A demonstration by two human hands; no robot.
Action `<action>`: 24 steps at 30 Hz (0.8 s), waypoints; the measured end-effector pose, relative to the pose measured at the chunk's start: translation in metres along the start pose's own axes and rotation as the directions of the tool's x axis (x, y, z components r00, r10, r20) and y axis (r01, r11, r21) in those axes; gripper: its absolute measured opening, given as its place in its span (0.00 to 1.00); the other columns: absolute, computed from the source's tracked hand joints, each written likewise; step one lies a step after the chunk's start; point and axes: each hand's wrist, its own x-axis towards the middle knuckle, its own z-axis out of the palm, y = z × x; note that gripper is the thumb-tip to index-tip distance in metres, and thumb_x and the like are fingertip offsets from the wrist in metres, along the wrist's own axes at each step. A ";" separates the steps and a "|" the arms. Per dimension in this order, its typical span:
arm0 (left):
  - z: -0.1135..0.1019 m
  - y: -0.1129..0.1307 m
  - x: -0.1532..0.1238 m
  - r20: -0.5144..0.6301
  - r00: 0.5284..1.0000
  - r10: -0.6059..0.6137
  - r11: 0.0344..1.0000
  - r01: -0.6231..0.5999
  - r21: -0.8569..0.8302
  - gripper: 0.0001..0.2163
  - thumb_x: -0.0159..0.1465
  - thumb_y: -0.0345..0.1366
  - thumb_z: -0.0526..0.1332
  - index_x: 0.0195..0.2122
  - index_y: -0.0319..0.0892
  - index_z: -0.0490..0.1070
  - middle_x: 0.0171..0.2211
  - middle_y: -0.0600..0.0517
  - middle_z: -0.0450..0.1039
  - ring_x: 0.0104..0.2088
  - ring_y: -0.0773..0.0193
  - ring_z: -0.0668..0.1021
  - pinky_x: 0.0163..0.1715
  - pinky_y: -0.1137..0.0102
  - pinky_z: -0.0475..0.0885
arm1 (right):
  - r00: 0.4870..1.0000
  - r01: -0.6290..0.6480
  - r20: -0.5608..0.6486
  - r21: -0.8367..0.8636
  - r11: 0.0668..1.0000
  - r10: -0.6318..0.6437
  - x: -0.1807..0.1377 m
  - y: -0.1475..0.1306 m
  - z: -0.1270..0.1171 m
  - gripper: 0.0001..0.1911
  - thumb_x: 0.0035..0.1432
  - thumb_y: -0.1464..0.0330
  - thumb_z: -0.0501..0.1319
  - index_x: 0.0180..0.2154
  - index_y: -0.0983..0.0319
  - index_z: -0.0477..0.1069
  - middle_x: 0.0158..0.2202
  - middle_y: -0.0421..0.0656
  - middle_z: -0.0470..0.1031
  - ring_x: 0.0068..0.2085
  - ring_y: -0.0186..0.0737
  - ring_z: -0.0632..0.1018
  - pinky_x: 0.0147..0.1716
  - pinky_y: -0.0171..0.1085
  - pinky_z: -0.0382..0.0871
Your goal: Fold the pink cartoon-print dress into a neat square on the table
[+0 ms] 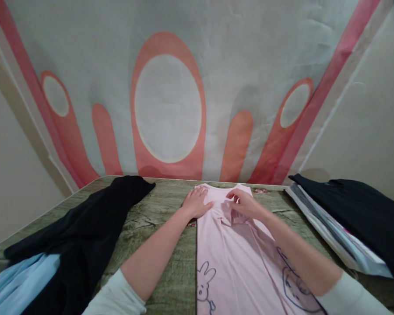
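A light pink shirt (230,258) lies lengthwise on the table, with dark line drawings on it: a rabbit at the lower left and a round figure, partly behind my right forearm, at the lower right. My left hand (196,204) lies flat, fingers spread, on the shirt's upper left edge beside the neckline. Over the upper right part, my right hand (243,204) has its fingers curled and its thumb close to them. A bit of the pink cloth is raised and bunched at its fingertips, and creases run down from there.
On the left, a black garment (85,232) lies loosely over a light blue one (26,280). A stack of folded clothes (335,232) topped by a black garment (357,210) stands on the right. Behind the wood-patterned table (157,245) rises a wall hanging (167,109) with coral shapes.
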 end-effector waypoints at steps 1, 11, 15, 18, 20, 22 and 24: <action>-0.001 -0.001 0.001 0.002 1.000 0.000 1.000 0.000 0.002 0.36 0.60 0.60 0.40 0.62 0.40 0.46 0.64 0.46 0.41 0.63 0.52 0.46 0.59 0.57 0.45 | 0.992 0.077 0.102 0.039 0.996 -0.081 -0.007 -0.010 -0.003 0.10 0.48 0.73 0.57 0.36 0.62 0.69 0.33 0.41 0.71 0.32 0.34 0.71 0.31 0.33 0.65; 0.000 -0.006 0.005 -0.009 0.999 0.033 0.999 -0.033 0.022 0.36 0.61 0.60 0.40 0.62 0.40 0.45 0.64 0.45 0.41 0.63 0.53 0.46 0.58 0.58 0.45 | 0.924 0.341 0.226 -0.120 0.932 -0.309 -0.043 -0.043 -0.003 0.11 0.53 0.72 0.56 0.39 0.60 0.73 0.37 0.45 0.74 0.39 0.40 0.73 0.40 0.37 0.65; 0.001 -0.006 0.005 -0.017 0.999 0.034 0.999 -0.034 0.027 0.35 0.61 0.59 0.41 0.62 0.40 0.45 0.64 0.45 0.41 0.63 0.53 0.47 0.58 0.58 0.45 | 0.923 0.371 0.209 -0.254 0.893 -0.324 -0.041 -0.046 0.002 0.10 0.56 0.72 0.54 0.35 0.60 0.74 0.34 0.46 0.75 0.38 0.40 0.73 0.42 0.39 0.63; 0.001 -0.005 0.005 -0.025 0.999 0.035 0.999 -0.035 0.024 0.35 0.61 0.59 0.41 0.62 0.40 0.45 0.64 0.44 0.41 0.63 0.53 0.47 0.58 0.58 0.45 | 0.916 0.395 0.200 -0.313 0.864 -0.347 -0.042 -0.050 0.001 0.10 0.56 0.72 0.53 0.33 0.61 0.73 0.32 0.47 0.74 0.37 0.40 0.73 0.43 0.40 0.61; 0.001 -0.005 0.005 -0.027 0.999 0.034 0.999 -0.034 0.023 0.35 0.61 0.60 0.41 0.63 0.40 0.45 0.64 0.44 0.42 0.63 0.53 0.47 0.58 0.58 0.44 | 0.915 0.396 0.220 -0.331 0.856 -0.338 -0.042 -0.053 0.000 0.09 0.55 0.73 0.54 0.32 0.61 0.73 0.31 0.46 0.74 0.36 0.40 0.73 0.43 0.40 0.60; 0.001 -0.006 0.005 -0.018 0.999 0.030 0.999 -0.030 0.024 0.35 0.61 0.59 0.40 0.63 0.40 0.45 0.64 0.44 0.42 0.63 0.53 0.47 0.58 0.58 0.44 | 0.916 0.383 0.251 -0.316 0.868 -0.313 -0.043 -0.053 -0.002 0.08 0.53 0.72 0.55 0.30 0.61 0.73 0.29 0.45 0.74 0.35 0.39 0.73 0.43 0.39 0.60; 0.000 -0.006 0.004 -0.007 1.000 0.026 0.999 -0.026 0.025 0.35 0.61 0.59 0.41 0.63 0.40 0.45 0.64 0.44 0.42 0.63 0.52 0.47 0.58 0.57 0.44 | 0.931 0.335 0.242 -0.277 0.900 -0.272 -0.042 -0.051 -0.004 0.08 0.54 0.71 0.56 0.29 0.61 0.73 0.29 0.44 0.74 0.34 0.38 0.73 0.42 0.39 0.61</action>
